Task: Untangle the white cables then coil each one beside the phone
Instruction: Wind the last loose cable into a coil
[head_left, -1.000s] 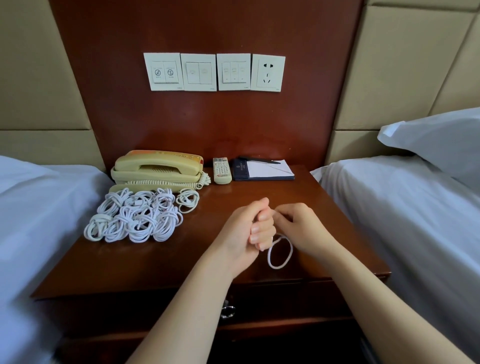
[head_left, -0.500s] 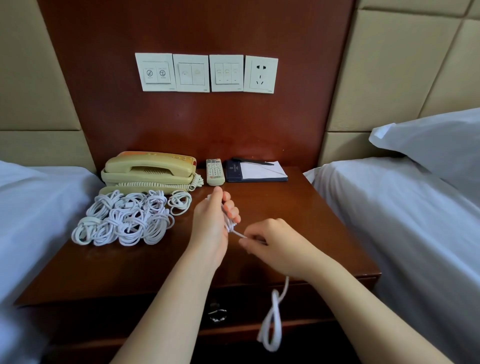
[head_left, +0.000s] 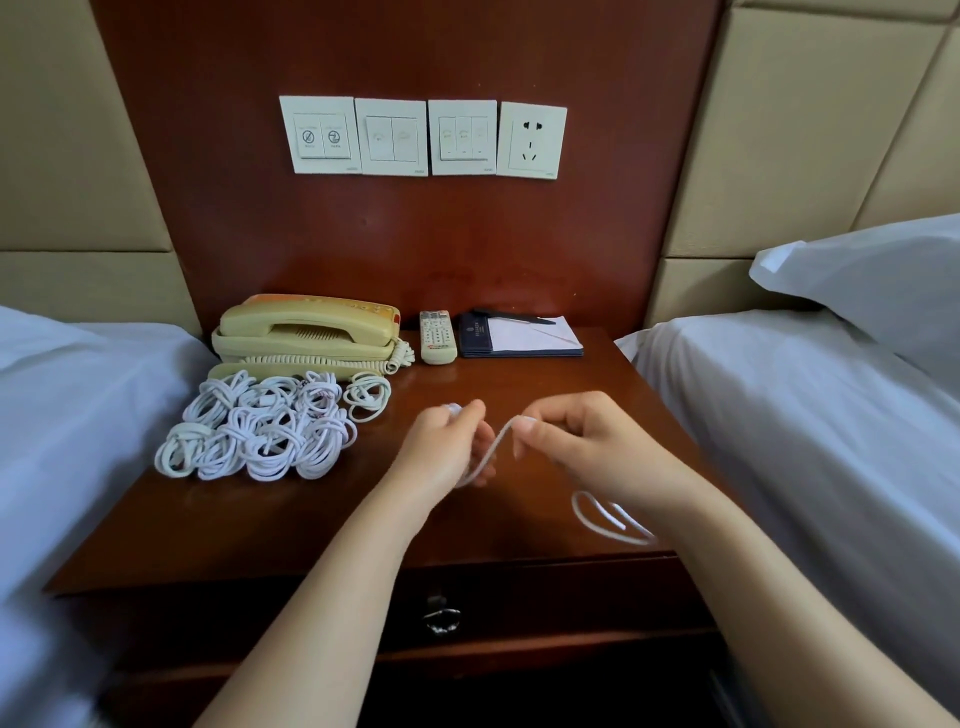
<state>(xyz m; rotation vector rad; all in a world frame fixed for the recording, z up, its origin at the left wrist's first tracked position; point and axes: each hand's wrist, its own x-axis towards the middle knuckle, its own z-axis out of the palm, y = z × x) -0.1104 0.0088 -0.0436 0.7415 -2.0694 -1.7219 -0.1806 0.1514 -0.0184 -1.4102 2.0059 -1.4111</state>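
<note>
Now gripping 1 white cable (head_left: 496, 444) in curled left hand (head_left: 445, 449), pinching it with right hand (head_left: 584, 441), at 4 o'clock from coiled pile (head_left: 260, 428).

A person's left hand (head_left: 442, 457) and right hand (head_left: 592, 447), both bare; slim forearms (head_left: 332, 597) uncovered up to the frame's edge; fingernails (head_left: 525, 426) short and plain.

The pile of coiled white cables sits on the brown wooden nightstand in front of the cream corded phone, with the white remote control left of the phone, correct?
Not quite: the head view shows the white remote control right of the cream corded phone, not left. The pile of coiled white cables does sit before it on the brown wooden nightstand.
</note>
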